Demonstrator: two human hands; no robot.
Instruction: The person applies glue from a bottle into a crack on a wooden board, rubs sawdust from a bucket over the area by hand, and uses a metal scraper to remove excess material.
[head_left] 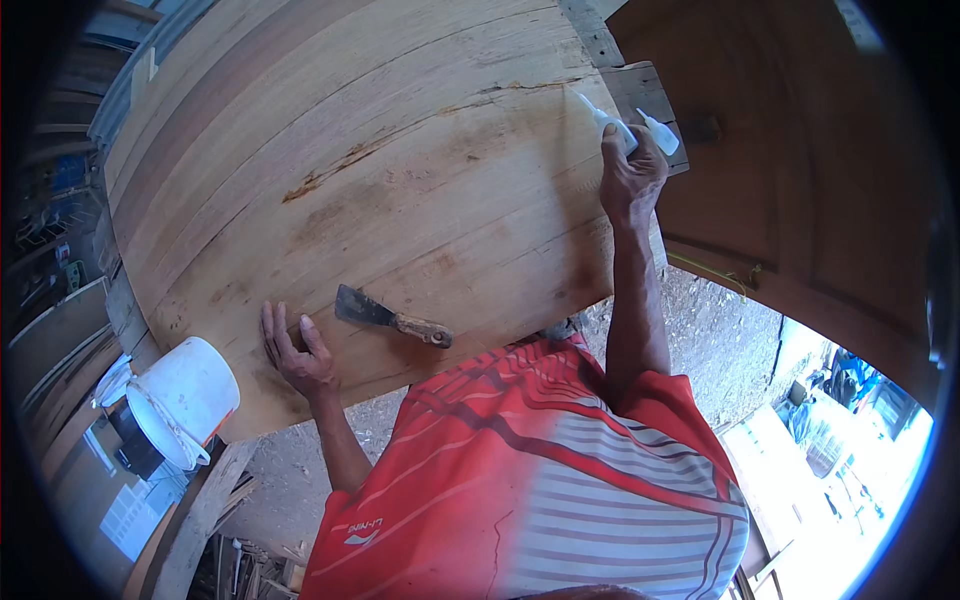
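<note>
A broad panel of joined wooden boards (430, 230) lies in front of me, with a rough brown-filled crack (350, 158) across its far part. My right hand (632, 182) is closed around a small white glue bottle (612, 125); its thin nozzle points at the panel near the crack's right end. A second white nozzle bottle (660, 134) shows against the same hand; whether it is held too, I cannot tell. My left hand (297, 352) rests on the panel's near left part, fingers spread and nothing in it. Between the hands lies a putty knife (392, 316) with a worn wooden handle.
At the panel's left corner stands a white bucket (195, 385), with a dark container beside it. A brown wooden door-like panel (790, 150) is on the right. Rough planks (645, 90) show under the panel's right edge. Scrap wood lies at lower left.
</note>
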